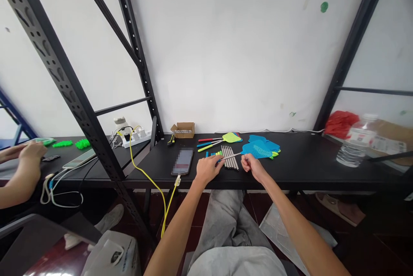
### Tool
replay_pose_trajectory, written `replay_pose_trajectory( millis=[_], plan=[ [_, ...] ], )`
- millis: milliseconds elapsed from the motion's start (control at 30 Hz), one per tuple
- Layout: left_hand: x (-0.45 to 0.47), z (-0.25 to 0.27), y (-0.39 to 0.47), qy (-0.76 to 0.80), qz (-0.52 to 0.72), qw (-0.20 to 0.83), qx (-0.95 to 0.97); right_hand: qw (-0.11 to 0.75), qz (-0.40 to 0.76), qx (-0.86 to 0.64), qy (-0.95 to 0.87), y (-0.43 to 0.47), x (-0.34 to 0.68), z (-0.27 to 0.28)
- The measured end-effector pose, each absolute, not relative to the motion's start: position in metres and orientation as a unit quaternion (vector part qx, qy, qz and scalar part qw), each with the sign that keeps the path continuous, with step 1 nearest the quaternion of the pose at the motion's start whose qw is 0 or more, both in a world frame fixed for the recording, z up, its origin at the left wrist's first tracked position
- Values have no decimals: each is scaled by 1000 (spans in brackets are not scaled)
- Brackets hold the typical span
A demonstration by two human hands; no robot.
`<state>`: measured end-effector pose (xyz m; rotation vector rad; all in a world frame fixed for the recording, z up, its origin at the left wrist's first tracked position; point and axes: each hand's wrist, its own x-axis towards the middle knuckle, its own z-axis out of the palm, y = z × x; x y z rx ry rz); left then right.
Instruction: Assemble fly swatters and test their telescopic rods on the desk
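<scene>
My left hand is closed round the blue handle end of a fly swatter, whose thin silver rod runs to the right. My right hand is closed at the other end of the rod, by the blue mesh swatter head; its fingers partly hide the joint. Beneath the held rod lies a row of several silver telescopic rods. Short blue and green grips lie just beyond my left hand. Further back are fly swatters with red, blue and yellow-green handles and a yellow-green head.
Blue swatter heads lie piled at the right. A phone with a yellow cable, a small cardboard box and a cutter sit left. A water bottle stands right. Another person's hands are beyond the black shelf post.
</scene>
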<state>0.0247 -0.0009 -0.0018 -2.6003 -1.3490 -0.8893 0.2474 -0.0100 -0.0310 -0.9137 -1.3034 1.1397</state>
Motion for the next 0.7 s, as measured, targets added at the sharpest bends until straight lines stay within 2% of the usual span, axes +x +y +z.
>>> replay_pose_trajectory(
  millis=[167, 433, 700],
  plan=[
    [26, 0, 2, -421, -313, 33, -851, 532, 432, -423, -593, -11, 240, -28],
    [21, 12, 41, -505, -323, 35, -799, 543, 377, -436, -611, -14, 242, -25],
    [21, 17, 91, -549, -266, 17, -792, 559, 375, -432, -600, -12, 243, -25]
  ],
)
